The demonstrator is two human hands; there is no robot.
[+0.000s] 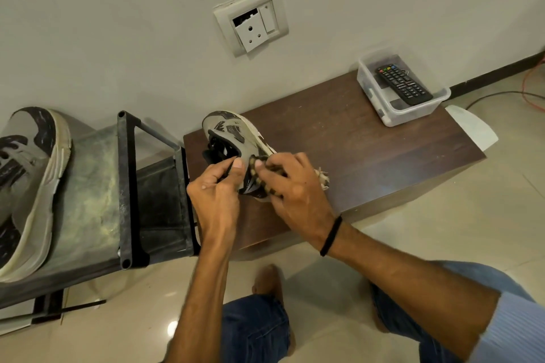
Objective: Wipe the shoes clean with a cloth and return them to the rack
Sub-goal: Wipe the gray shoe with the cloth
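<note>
One shoe: L hand grips it, R hand holds cloth

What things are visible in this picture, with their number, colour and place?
Table: one, dark brown, by the wall.
Rack: one, dark, left.
Held shoe: one, grey and black, over the table.
Second shoe: one, grey and black, on the rack.
Cloth: one, dark and yellowish, against the held shoe.
Plastic box: one, clear, on the table.
Remote: one, black, in the plastic box.
Wall socket: one, white, above the table.
Left hand: one, grips the held shoe.
Right hand: one, holds the cloth.
</note>
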